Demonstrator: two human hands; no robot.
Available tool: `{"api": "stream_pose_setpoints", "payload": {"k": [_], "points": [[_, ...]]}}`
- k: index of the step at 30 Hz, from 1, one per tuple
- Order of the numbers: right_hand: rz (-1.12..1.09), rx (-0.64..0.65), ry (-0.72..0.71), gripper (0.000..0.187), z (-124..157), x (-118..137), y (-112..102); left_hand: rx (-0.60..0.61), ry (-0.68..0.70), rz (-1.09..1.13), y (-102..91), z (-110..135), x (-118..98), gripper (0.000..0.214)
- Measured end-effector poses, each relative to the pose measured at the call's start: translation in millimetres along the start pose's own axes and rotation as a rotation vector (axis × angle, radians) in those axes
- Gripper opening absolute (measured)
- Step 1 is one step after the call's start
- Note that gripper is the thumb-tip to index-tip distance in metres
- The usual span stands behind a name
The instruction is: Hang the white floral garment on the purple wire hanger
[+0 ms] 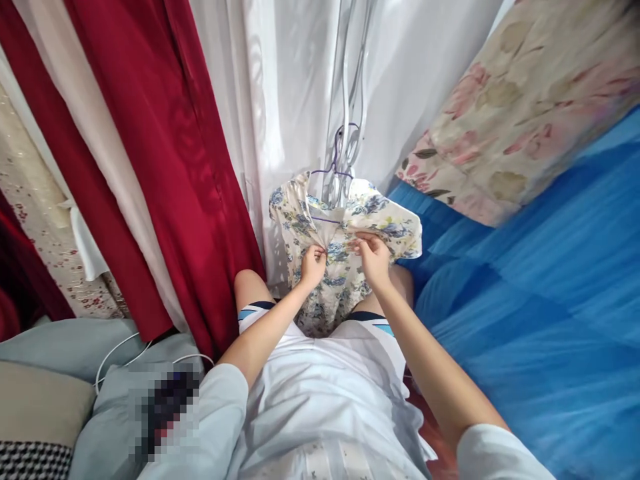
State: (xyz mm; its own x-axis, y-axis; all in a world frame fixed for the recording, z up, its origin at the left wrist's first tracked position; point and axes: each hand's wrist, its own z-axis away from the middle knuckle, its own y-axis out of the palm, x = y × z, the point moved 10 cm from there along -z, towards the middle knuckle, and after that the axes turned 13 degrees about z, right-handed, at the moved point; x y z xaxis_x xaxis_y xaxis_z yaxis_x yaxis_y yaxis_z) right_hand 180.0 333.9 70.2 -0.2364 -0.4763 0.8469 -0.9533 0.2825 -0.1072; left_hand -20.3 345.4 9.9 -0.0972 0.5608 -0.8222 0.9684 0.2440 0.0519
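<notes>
A small white garment with a blue flower print hangs on a purple hanger in front of my knees. My left hand pinches the fabric just below the collar, fingers closed on it. My right hand grips the cloth on the other side of the front opening, also closed. The two hands are a short gap apart at the garment's chest. Several clear plastic hangers dangle above the purple one.
Red curtains and white curtains hang behind. A blue bed cover fills the right, with a floral pillow on it. At lower left lie grey cushions and a white cable.
</notes>
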Motion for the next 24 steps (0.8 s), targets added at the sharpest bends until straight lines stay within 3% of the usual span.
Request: {"api": "stream_pose_setpoints", "payload": {"k": [4,7,12,14,16,17,20,24], "points": [[0.023,-0.073,-0.011,0.027,-11,-9,-28,0.048,0.013,-0.034,4.6,4,-3,0.01],[0.047,-0.039,-0.016,0.034,-14,-13,-27,0.108,0.027,-0.102,3.9,6,-15,0.005],[0.137,0.174,-0.073,0.072,18,-9,10,0.223,0.058,-0.254,-0.8,22,-42,0.009],[0.209,0.309,-0.12,0.059,47,-3,31,0.26,0.057,-0.298,-3.0,36,-54,0.011],[0.245,0.422,-0.153,0.03,74,5,45,0.305,0.059,-0.32,-3.6,52,-66,0.016],[0.245,0.473,-0.159,0.028,85,8,50,0.331,0.065,-0.323,-3.1,60,-73,0.018],[0.214,0.579,-0.141,0.045,102,18,56,0.392,0.11,-0.343,-1.0,77,-96,0.018],[0.181,0.597,-0.084,0.051,98,25,52,0.388,0.182,-0.369,-3.7,79,-122,0.015]]}}
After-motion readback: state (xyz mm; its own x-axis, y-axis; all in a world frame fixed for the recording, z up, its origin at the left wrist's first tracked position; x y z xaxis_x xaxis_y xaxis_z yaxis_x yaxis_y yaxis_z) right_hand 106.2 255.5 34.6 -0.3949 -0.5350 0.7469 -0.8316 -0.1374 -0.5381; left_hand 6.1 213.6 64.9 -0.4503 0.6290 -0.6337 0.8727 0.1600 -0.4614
